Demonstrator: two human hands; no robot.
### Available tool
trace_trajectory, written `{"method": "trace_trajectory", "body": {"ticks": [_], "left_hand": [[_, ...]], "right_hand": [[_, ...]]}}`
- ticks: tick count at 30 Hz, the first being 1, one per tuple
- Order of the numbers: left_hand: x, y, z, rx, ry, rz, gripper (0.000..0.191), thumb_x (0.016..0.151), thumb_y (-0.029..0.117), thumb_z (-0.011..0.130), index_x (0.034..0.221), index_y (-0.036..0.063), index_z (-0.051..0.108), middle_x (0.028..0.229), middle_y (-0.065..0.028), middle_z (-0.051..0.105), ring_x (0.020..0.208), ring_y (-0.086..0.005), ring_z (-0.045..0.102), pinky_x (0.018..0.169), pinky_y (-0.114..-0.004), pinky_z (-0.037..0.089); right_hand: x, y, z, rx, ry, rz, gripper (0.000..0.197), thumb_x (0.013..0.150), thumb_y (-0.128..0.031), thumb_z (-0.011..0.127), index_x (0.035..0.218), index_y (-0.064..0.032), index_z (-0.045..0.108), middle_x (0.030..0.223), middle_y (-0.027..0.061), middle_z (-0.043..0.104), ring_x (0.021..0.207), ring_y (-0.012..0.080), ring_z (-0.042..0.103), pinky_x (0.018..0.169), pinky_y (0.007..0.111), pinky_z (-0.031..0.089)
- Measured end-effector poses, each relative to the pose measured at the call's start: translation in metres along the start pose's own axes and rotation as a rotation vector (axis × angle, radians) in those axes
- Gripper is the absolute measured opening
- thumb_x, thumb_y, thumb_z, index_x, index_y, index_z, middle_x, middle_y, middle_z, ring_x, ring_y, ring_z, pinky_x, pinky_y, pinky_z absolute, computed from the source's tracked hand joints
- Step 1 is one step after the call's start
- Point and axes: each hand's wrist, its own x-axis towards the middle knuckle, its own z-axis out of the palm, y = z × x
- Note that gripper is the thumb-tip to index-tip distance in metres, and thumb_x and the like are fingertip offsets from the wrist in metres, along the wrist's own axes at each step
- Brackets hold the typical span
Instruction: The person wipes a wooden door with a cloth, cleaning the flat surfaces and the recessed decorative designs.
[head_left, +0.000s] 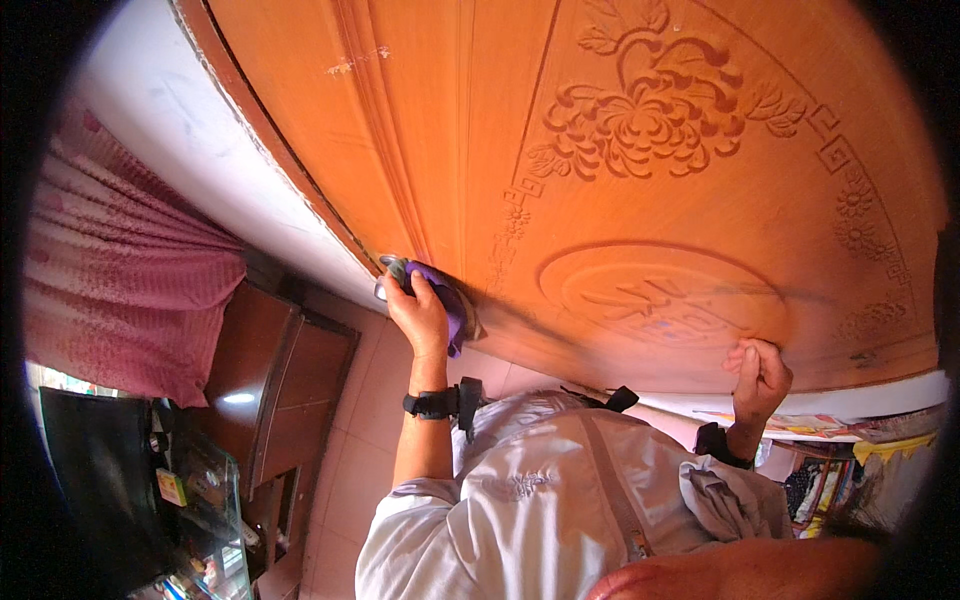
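Note:
Directly before me is a wooden door (420, 135) with carved grooves, flowers and a round medallion (660, 292). My left hand (416, 311) is at the door's left edge, gripping a purple cloth (442, 300). It lies against a metal door handle (386, 262), which the fingers and cloth partly hide. Over by the medallion's lower right rim, my right hand (761, 375) has its fingers curled in, with nothing visible in them. Whether its knuckles touch the wood I cannot tell.
A white wall (202, 142) and a pink curtain (135, 270) are on the left. Below the curtain stand a dark brown cabinet (255, 382) and a glass shelf (232, 510) with small items. Pink floor tiles (352, 465) show beside me. Hanging clothes (825, 487) are at the lower right.

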Motion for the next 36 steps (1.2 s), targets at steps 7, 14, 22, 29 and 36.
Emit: {"method": "trace_trajectory", "body": {"ticks": [7,14,22,29,36], "left_hand": [[0.027,0.022,-0.006,-0.077,-0.01,-0.09,0.018,0.087,0.01,0.052,0.098,-0.0049,0.052,0.085,-0.0155,0.06,0.078,-0.0252,0.058,0.071,-0.036,0.046],[0.013,0.0,-0.006,-0.06,-0.08,-0.149,0.018,0.086,0.009,0.053,0.098,-0.0055,0.054,0.089,-0.017,0.062,0.084,-0.0263,0.06,0.075,-0.035,0.046],[0.025,0.014,-0.004,0.002,0.049,-0.006,0.019,0.084,0.009,0.055,0.094,-0.0078,0.056,0.078,-0.0187,0.063,0.071,-0.0268,0.061,0.067,-0.036,0.048],[0.004,0.0,0.0,-0.024,-0.066,-0.01,0.021,0.085,0.009,0.054,0.098,-0.0061,0.053,0.085,-0.0209,0.061,0.079,-0.0304,0.061,0.071,-0.038,0.047],[0.003,0.018,-0.005,0.003,-0.074,-0.005,0.023,0.084,0.009,0.055,0.102,-0.0052,0.054,0.086,-0.021,0.061,0.082,-0.0324,0.061,0.075,-0.038,0.046]], "right_hand": [[-0.001,0.006,-0.004,0.005,-0.01,-0.008,0.015,0.089,-0.008,0.05,0.084,0.0031,0.06,0.063,0.01,0.062,0.053,0.0146,0.061,0.052,0.026,0.048],[-0.001,0.003,0.0,0.03,0.017,0.003,0.015,0.088,-0.006,0.05,0.084,0.0035,0.06,0.064,0.0091,0.062,0.054,0.0133,0.06,0.052,0.025,0.048],[-0.001,0.001,0.003,0.039,0.024,0.025,0.015,0.088,-0.007,0.051,0.085,0.0032,0.061,0.064,0.0087,0.062,0.055,0.0134,0.061,0.053,0.025,0.048],[-0.001,0.002,0.0,0.031,0.015,0.011,0.014,0.088,-0.008,0.052,0.087,0.0031,0.061,0.065,0.0086,0.062,0.056,0.0134,0.06,0.053,0.025,0.048],[-0.002,0.002,0.004,0.044,0.034,-0.014,0.013,0.088,-0.005,0.052,0.088,0.0033,0.061,0.065,0.0087,0.062,0.056,0.0132,0.06,0.053,0.025,0.048]]}}
